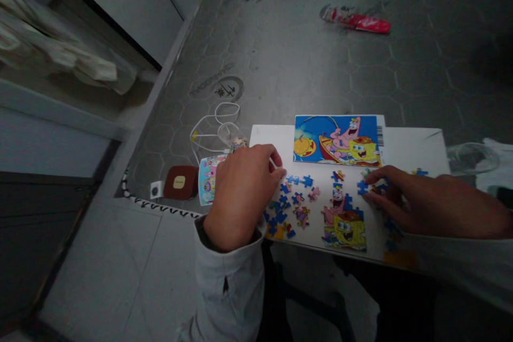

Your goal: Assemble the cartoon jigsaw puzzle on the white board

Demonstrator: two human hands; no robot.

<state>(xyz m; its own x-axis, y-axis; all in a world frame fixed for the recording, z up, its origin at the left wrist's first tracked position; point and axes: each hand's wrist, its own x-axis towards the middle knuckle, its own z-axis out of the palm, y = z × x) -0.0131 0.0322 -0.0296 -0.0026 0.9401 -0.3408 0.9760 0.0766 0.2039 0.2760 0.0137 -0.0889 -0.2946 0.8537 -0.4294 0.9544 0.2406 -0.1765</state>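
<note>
Off to the left on the grey hexagon-quilted mattress [320, 64] lie a brown square box [180, 182], a small white charger plug [156, 189] and a looped white cable [218, 128]; a red wrapper [363, 21] sits far up top, well apart. A clear plastic bag [473, 156] crumples at the right edge. Nothing blocks the white board [412, 144], which runs long from left to right. At its far edge lies the glossy reference picture [336, 140], cartoon scene upright toward the viewer, long side across. Below it, loose blue jigsaw pieces [286, 206] are scattered beside the assembled puzzle section [347, 224], flat and knobby-edged. The left hand [240, 195] rests knuckles up, fingers curled narrow at the board's left end; whether it holds anything, I cannot tell. The right hand [404, 197] lies low, fingertips pinched on a blue puzzle piece [363, 187].
</note>
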